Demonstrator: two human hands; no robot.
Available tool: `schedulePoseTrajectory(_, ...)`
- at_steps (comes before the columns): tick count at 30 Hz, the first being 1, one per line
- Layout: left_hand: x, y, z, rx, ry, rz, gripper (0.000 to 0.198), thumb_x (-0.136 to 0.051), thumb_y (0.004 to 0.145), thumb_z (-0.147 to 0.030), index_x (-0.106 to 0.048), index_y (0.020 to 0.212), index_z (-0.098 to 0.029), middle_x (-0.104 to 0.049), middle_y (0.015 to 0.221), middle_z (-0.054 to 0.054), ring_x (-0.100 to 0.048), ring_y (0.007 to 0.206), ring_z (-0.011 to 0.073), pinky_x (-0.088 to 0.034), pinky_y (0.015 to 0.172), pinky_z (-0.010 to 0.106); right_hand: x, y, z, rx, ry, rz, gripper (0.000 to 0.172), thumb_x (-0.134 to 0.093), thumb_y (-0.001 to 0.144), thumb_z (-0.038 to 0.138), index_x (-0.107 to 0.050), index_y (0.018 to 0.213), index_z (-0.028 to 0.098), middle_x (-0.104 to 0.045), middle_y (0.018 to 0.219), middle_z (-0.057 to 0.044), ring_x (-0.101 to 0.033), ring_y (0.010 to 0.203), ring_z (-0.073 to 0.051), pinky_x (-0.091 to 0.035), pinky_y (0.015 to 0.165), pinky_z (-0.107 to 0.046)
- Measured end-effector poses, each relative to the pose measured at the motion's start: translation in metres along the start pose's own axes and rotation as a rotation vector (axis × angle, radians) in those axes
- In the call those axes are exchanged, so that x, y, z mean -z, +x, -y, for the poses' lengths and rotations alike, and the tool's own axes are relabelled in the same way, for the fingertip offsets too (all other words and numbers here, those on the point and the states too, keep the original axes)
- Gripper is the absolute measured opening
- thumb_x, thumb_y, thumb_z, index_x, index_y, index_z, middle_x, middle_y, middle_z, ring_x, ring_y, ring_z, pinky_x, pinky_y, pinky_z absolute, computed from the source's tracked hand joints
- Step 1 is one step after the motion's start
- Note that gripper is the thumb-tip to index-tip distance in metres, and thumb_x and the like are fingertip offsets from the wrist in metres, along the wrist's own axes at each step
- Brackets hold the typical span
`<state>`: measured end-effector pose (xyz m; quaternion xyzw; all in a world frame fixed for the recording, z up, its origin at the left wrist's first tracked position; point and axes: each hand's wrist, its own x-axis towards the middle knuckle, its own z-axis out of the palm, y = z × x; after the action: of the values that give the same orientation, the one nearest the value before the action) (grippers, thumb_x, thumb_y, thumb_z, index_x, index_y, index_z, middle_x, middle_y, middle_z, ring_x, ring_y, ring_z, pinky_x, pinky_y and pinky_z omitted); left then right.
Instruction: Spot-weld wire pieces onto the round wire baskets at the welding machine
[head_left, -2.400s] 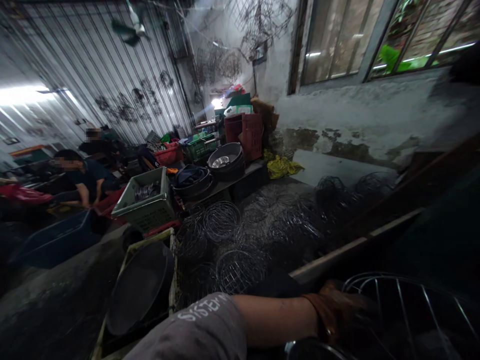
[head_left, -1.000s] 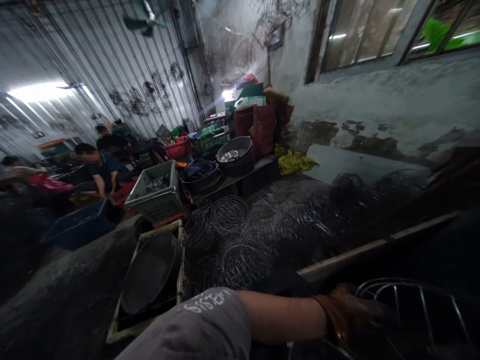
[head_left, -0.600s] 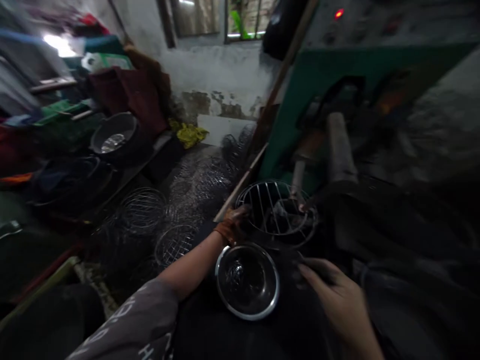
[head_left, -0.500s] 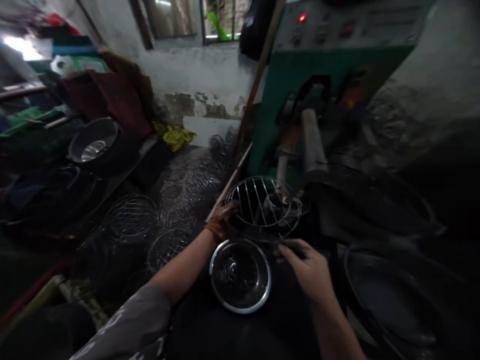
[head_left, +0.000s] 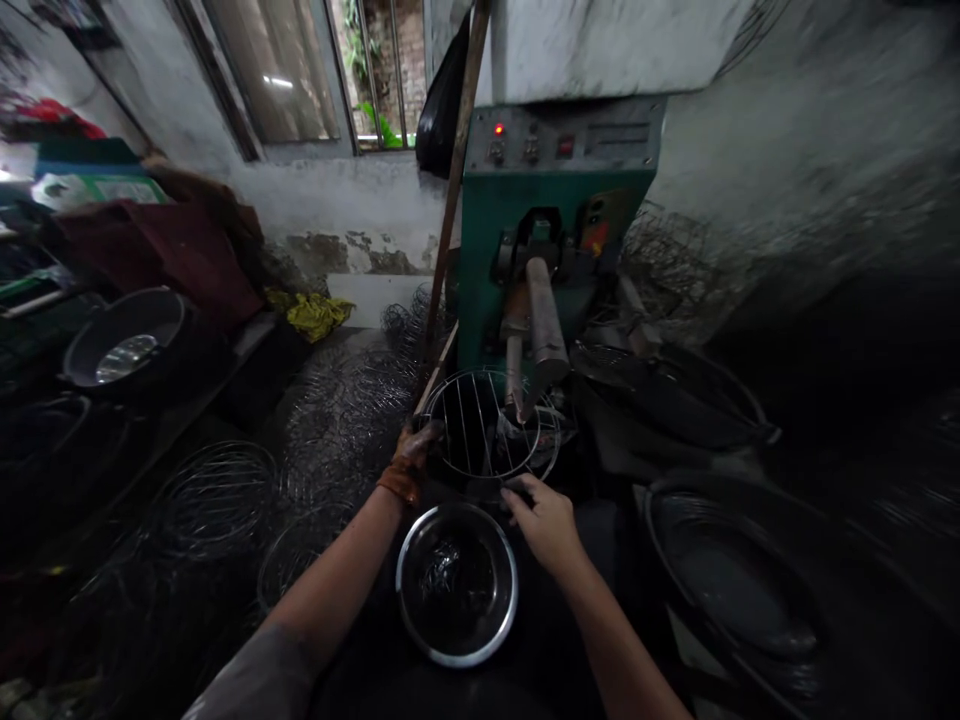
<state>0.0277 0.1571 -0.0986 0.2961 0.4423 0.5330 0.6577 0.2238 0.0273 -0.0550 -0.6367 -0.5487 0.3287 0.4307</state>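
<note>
No words or numbers are showing clearly enough to read. The small label on the green metal machine (head_left: 559, 190) is looking too blurry.

Wire basket (head_left: 491, 425) before the machine (head_left: 555, 215), steel bowl (head_left: 457, 584) nearer, wire frames (head_left: 214, 490) left
</note>
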Motion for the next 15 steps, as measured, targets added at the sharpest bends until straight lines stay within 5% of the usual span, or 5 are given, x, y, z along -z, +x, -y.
schedulePoseTrajectory(4, -0.003, 0.002, -0.002, 0.021, 0.003, -0.024, 0.074, -0.094, 0.050, -0.037, -0.060, 0.113, -0.017, -0.070, 0.088, 0.003, -0.067, 0.068, 0.0172, -0.054, 0.064, 0.031, -0.009, 0.002, -0.011, 0.032, -0.054, 0.024, 0.022, -0.054, 0.081, 0.043, -0.069, 0.076, 0.027, -0.075, 0.072, -0.005, -0.073, 0.072, -0.026, -0.056, 0.062, -0.034)
schedulePoseTrajectory(9, -0.012, 0.011, -0.002, 0.002, 0.000, -0.013, 0.082, -0.097, 0.045, -0.036, -0.059, 0.116, -0.018, -0.070, 0.086, 0.002, -0.065, 0.065, 0.0162, -0.052, 0.058, 0.029, -0.011, 0.001, -0.016, -0.010, -0.022, -0.038, 0.024, -0.056, 0.081, 0.048, -0.068, 0.076, 0.027, -0.075, 0.072, -0.004, -0.072, 0.064, -0.025, -0.056, 0.059, -0.035)
schedulePoseTrajectory(15, -0.016, 0.034, 0.000, 0.053, -0.058, 0.031, 0.065, -0.095, 0.053, -0.033, -0.064, 0.108, -0.017, -0.071, 0.081, 0.003, -0.067, 0.068, 0.0176, -0.052, 0.064, 0.030, -0.003, 0.008, -0.011, -0.089, 0.043, -0.115, 0.028, -0.059, 0.077, 0.053, -0.065, 0.075, 0.026, -0.068, 0.058, -0.002, -0.064, 0.049, -0.022, -0.053, 0.052, -0.032)
